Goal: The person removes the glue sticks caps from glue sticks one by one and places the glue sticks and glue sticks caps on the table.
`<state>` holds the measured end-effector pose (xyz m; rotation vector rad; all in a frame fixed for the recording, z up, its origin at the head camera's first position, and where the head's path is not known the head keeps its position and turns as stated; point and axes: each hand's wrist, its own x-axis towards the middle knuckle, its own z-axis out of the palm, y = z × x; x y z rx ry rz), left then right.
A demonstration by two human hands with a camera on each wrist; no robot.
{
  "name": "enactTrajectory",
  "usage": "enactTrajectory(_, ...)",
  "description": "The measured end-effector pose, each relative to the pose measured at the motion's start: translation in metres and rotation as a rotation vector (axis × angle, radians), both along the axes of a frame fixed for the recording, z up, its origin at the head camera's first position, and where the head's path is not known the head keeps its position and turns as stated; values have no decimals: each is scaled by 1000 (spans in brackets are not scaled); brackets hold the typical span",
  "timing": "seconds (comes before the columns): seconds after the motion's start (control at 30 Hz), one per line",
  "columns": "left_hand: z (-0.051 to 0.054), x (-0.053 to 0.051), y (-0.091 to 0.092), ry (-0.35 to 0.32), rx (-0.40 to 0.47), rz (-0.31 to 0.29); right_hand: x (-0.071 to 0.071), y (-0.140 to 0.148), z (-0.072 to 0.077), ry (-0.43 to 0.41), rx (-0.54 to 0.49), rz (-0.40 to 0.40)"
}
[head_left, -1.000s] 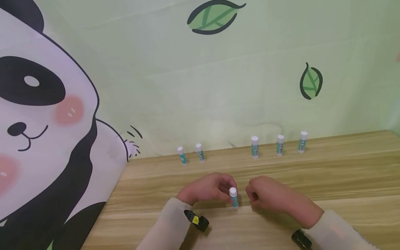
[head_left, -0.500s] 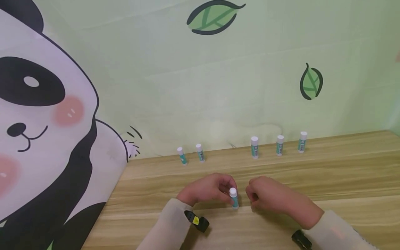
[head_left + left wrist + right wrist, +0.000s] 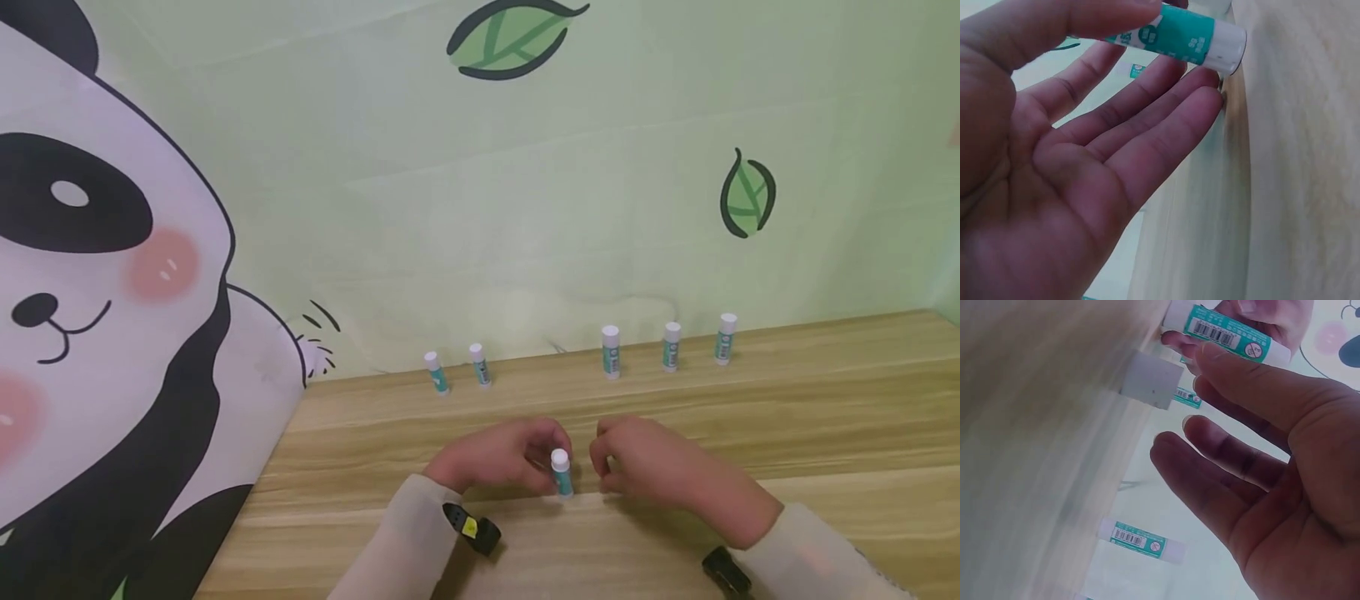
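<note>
In the head view, my left hand (image 3: 504, 454) pinches an upright glue stick (image 3: 562, 475) with a teal label and white cap. Up close in the left wrist view, the thumb (image 3: 1116, 15) lies along that stick while the other fingers spread below it. My right hand (image 3: 660, 467) hovers just right of the stick, its fingers loosely bent and holding nothing. A small white block (image 3: 1152, 381) appears just beyond the right fingertips in the right wrist view, apart from them. From the head view the block is hidden, probably behind the hand.
Along the back of the wooden table (image 3: 825, 400) stand two glue sticks on the left, such as this glue stick (image 3: 480, 367), and three on the right, including this glue stick (image 3: 671, 348). Behind them rises a pale green backdrop (image 3: 375, 208) with a panda.
My right hand's fingers have loosened from a closed curl, and the hand has risen slightly. The left hand stays at the glue stick, nearly still.
</note>
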<state>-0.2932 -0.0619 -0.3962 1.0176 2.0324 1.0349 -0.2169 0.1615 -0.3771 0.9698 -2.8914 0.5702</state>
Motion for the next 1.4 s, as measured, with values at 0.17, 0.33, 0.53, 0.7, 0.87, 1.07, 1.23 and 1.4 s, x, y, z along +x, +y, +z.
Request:
enactTrajectory(0.17,-1,-2,-3,-1,9,-37,0,2,4,8,-16,-12)
enactTrajectory(0.33,-2,-5,-6,-53,23,-43,0,4,5,29,-5,-69)
enactTrajectory(0.53,-8,-14,-10,-99,79,-4,-1,5,6,62,-25,-135)
enactTrajectory(0.7,-11,-21,-11,-104,115,36,-3,6,8,102,-36,-187)
enactTrajectory(0.87,-11,-27,-8,-110,115,76,-5,8,9,125,-39,-216)
enactTrajectory(1.07,-9,-35,-2,-44,77,133,-11,9,14,118,-37,-261)
enactTrajectory(1.23,-8,-39,1,-24,63,167,-15,11,13,131,-43,-276)
enactTrajectory(1.4,-9,-44,5,-33,62,186,-20,13,11,143,-59,-288)
